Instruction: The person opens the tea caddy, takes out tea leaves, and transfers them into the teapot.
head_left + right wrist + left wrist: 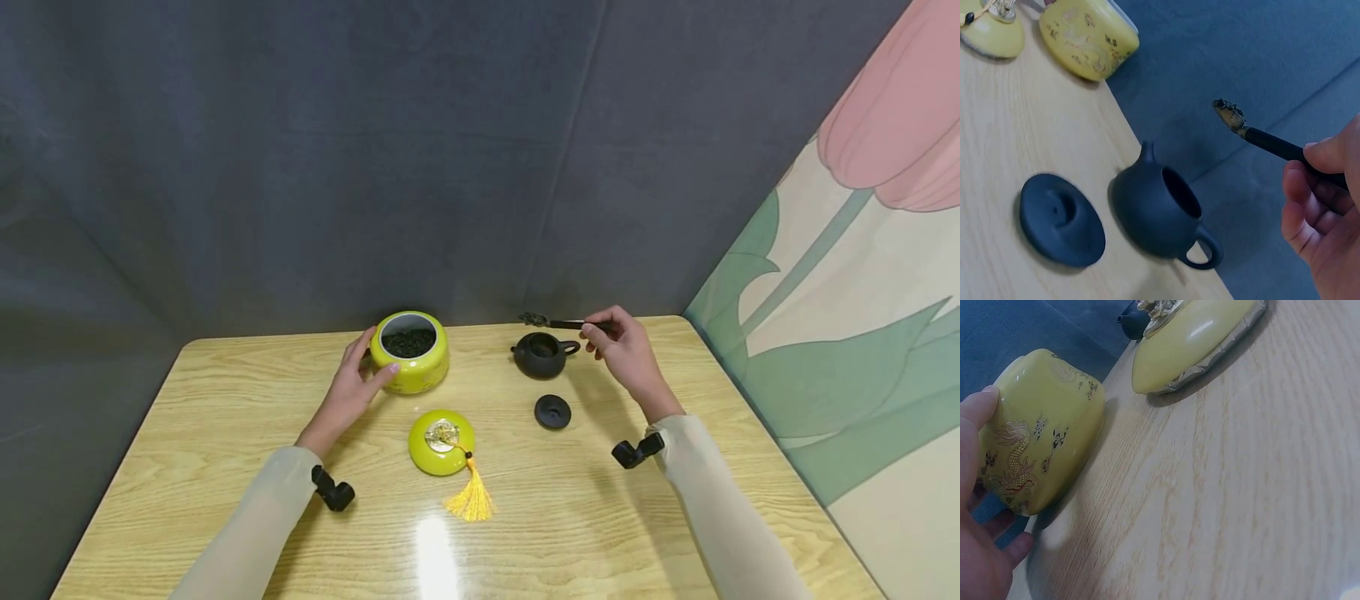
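My left hand (352, 392) holds the side of a yellow-green tea jar (422, 375), its thumb at the front and fingers round the far side. The jar stands uncovered with dark tea leaves (408, 342) inside; a dragon design shows on its wall in the left wrist view. Between thumb and fingers, my right hand (628, 357) pinches the black handle of a tea scoop (1272, 145). A heap of tea leaves (1232, 109) lies on the scoop's tip. Beneath the scoop, apart from it, a small black teapot (538, 363) sits with its top uncovered.
The black teapot lid (552, 413) lies in front of the teapot. The yellow-green jar lid (424, 454), with a gold knob and yellow tassel (471, 498), lies in front of the jar. A dark curtain (450, 167) hangs behind the wooden table (225, 417).
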{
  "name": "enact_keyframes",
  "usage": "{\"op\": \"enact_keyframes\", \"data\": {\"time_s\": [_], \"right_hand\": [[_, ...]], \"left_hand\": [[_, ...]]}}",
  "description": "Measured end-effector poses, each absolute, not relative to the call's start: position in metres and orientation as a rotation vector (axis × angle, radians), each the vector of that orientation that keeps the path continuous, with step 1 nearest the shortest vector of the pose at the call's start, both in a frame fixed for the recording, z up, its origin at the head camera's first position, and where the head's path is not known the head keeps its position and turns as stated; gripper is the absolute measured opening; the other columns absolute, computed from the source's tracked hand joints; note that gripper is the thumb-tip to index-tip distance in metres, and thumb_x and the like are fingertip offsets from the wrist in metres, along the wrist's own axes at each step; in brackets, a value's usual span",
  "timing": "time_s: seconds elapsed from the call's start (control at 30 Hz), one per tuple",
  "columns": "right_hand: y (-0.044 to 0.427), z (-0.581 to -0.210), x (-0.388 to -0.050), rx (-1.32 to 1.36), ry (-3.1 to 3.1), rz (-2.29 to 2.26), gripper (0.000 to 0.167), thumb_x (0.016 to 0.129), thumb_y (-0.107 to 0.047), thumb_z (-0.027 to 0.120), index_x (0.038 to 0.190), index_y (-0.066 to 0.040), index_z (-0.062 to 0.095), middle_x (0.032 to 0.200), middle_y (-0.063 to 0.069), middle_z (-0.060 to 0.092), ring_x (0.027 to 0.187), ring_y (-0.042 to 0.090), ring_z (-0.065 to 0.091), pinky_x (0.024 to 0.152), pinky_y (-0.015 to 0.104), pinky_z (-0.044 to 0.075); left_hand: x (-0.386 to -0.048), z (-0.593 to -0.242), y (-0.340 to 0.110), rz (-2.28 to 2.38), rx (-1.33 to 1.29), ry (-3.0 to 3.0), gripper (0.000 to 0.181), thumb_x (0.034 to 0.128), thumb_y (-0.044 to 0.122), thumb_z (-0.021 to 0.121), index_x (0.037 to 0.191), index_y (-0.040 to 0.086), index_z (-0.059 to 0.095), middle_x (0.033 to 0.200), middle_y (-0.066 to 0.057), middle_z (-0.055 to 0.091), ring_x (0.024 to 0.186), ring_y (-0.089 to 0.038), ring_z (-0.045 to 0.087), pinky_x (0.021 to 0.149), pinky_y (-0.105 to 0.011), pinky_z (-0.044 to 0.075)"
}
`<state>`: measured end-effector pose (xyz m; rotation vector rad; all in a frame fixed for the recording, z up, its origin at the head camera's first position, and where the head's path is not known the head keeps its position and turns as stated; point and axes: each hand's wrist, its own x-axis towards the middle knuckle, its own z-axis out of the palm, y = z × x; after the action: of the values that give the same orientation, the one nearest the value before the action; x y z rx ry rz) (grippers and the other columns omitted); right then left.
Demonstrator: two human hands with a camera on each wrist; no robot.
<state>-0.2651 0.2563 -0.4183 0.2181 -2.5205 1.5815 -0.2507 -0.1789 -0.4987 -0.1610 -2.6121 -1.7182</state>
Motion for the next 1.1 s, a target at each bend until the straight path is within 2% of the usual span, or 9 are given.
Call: {"op": "enact_keyframes", "data": {"time_s": [0.3,0.5,0.57,0.9,1.1], "right_hand": [[0.275,-0.434,-0.257,0.175,-2.528,1.557,0.026,0.107,-0.013,0.064,0.123,0.007,0.061,0.096,0.003,0.071,0.075,0.008,0.065,0.066,0.026,0.058],[0.284,-0.444,-0.254,0.176,-2.543,1.507,0.025,0.107,-0.010,0.063,0.124,0.008,0.061,0.104,0.023,0.072,0.074,0.009,0.065,0.064,0.025,0.056],[0.285,-0.446,-0.253,0.177,-2.565,1.456,0.024,0.107,-0.010,0.063,0.124,0.008,0.062,0.105,0.025,0.071,0.075,0.009,0.065,0.063,0.023,0.055],[0.275,-0.449,-0.256,0.247,-2.652,1.123,0.012,0.107,-0.010,0.064,0.114,0.000,0.067,0.098,0.020,0.071,0.076,0.011,0.063,0.064,0.021,0.052],[0.266,-0.447,-0.260,0.397,-2.644,0.896,0.008,0.105,-0.005,0.066,0.111,-0.001,0.068,0.097,0.016,0.073,0.080,0.021,0.064,0.068,0.026,0.051]], "left_hand": [[-0.250,-0.499,-0.179,-1.726,-0.162,-2.603,0.085,0.1062,0.028,0.068,0.172,0.010,0.017,0.175,-0.019,0.022,0.156,-0.039,0.035,0.127,-0.060,0.035],[-0.251,-0.500,-0.179,-1.733,-0.160,-2.613,0.086,0.1058,0.030,0.069,0.172,0.013,0.017,0.175,-0.017,0.022,0.156,-0.039,0.034,0.127,-0.060,0.034],[-0.252,-0.501,-0.180,-1.733,-0.157,-2.615,0.086,0.1058,0.031,0.069,0.172,0.014,0.017,0.175,-0.017,0.021,0.157,-0.038,0.034,0.127,-0.060,0.034],[-0.252,-0.502,-0.181,-1.753,-0.153,-2.606,0.087,0.1053,0.033,0.069,0.172,0.015,0.017,0.177,-0.016,0.019,0.157,-0.038,0.035,0.129,-0.060,0.032],[-0.252,-0.503,-0.181,-1.745,-0.169,-2.602,0.086,0.1058,0.033,0.068,0.173,0.016,0.017,0.177,-0.016,0.020,0.157,-0.038,0.035,0.129,-0.060,0.033]]}}
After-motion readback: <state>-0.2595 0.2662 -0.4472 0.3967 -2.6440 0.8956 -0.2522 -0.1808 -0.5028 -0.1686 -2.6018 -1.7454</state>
